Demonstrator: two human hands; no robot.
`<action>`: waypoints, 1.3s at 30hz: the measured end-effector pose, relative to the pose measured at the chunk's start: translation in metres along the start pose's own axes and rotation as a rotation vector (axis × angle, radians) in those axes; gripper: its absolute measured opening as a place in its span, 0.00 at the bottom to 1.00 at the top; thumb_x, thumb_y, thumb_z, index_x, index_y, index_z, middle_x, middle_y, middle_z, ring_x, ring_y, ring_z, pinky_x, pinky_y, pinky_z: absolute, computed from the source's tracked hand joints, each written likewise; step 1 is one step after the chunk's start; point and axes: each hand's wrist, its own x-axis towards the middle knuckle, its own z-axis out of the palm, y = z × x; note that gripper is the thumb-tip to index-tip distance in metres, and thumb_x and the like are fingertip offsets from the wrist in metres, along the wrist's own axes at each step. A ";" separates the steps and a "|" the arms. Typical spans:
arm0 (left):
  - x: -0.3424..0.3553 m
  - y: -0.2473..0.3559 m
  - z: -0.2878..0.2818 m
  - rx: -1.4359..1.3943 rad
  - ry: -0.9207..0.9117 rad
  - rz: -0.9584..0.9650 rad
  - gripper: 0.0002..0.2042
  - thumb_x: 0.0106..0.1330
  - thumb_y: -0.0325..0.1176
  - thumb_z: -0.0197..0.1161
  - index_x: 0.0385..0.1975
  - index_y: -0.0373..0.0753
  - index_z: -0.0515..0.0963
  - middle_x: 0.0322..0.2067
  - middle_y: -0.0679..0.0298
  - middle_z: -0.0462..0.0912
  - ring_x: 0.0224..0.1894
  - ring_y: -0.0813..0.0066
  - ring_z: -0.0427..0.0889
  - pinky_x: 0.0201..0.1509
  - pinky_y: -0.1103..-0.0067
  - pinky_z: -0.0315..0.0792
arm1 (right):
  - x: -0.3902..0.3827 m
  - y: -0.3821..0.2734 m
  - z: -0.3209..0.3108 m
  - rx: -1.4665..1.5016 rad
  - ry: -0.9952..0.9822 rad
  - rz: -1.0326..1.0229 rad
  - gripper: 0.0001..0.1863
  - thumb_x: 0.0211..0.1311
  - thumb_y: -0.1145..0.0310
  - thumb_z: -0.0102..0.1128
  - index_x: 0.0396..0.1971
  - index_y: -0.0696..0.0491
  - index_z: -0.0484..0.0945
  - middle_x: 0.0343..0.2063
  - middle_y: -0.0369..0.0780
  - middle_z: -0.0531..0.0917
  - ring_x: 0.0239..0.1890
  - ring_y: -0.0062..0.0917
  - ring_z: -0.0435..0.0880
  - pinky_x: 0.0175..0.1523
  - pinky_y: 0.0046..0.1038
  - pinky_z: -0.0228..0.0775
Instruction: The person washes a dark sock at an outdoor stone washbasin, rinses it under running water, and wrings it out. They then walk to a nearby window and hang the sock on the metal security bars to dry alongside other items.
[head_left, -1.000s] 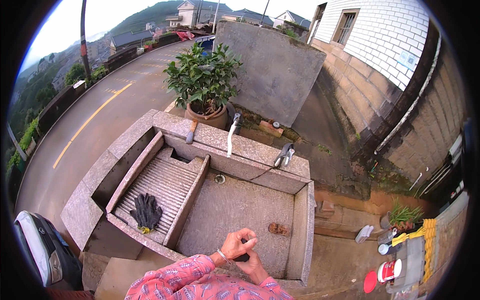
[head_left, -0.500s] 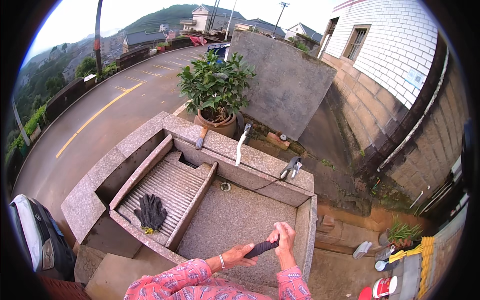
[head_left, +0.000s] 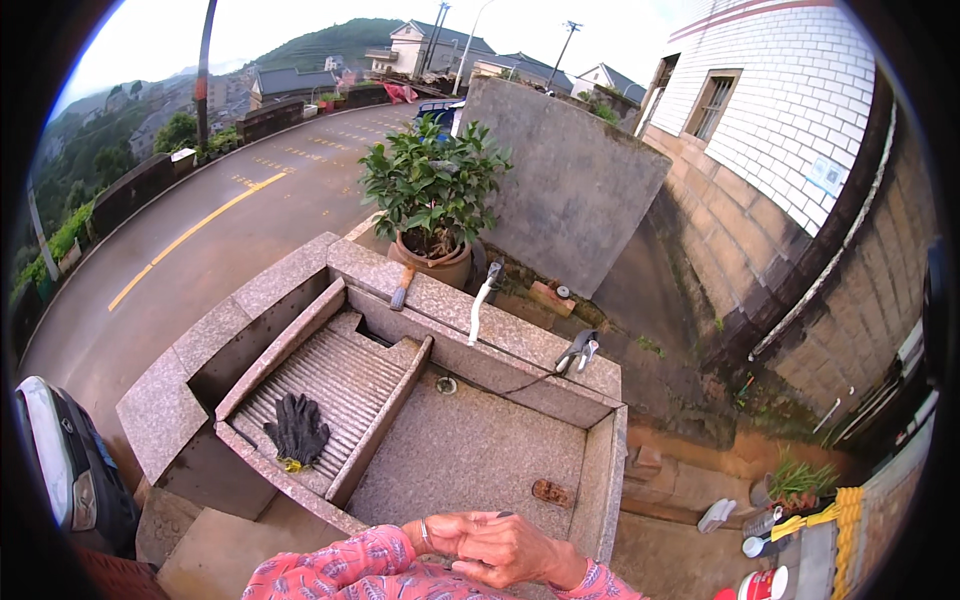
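A wet road point(head_left: 190, 250) curved past one granite sink point(head_left: 470, 470) outdoors, with one potted shrub point(head_left: 432, 200) behind it. One black glove point(head_left: 296, 430) lay on the ribbed washboard. The left hand point(head_left: 440, 535) and right hand point(head_left: 515, 550) were clasped together; what they gripped could not be told.

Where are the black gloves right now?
In the head view, the black gloves lie on the ribbed washboard in the left part of the stone sink, away from both hands, which are at the bottom edge.
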 end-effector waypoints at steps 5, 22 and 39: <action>-0.003 0.008 -0.016 -0.155 -0.009 0.049 0.18 0.60 0.34 0.47 0.49 0.35 0.60 0.42 0.54 0.70 0.40 0.66 0.75 0.40 0.74 0.72 | -0.001 -0.011 0.010 -0.046 -0.064 -0.064 0.12 0.46 0.68 0.55 0.11 0.52 0.65 0.09 0.36 0.69 0.13 0.26 0.72 0.19 0.26 0.63; 0.038 0.026 0.023 -0.315 0.386 0.313 0.07 0.55 0.34 0.57 0.24 0.36 0.70 0.20 0.64 0.72 0.24 0.75 0.73 0.30 0.80 0.72 | -0.021 0.001 0.003 0.363 0.535 0.389 0.09 0.52 0.70 0.55 0.17 0.58 0.71 0.07 0.35 0.69 0.08 0.20 0.68 0.17 0.22 0.61; 0.040 0.044 0.071 0.345 0.436 0.639 0.06 0.50 0.17 0.51 0.27 0.32 0.72 0.27 0.57 0.76 0.29 0.72 0.76 0.39 0.78 0.71 | -0.063 0.062 -0.008 1.282 1.401 0.435 0.12 0.62 0.60 0.39 0.24 0.51 0.66 0.04 0.27 0.56 0.05 0.12 0.56 0.13 0.21 0.59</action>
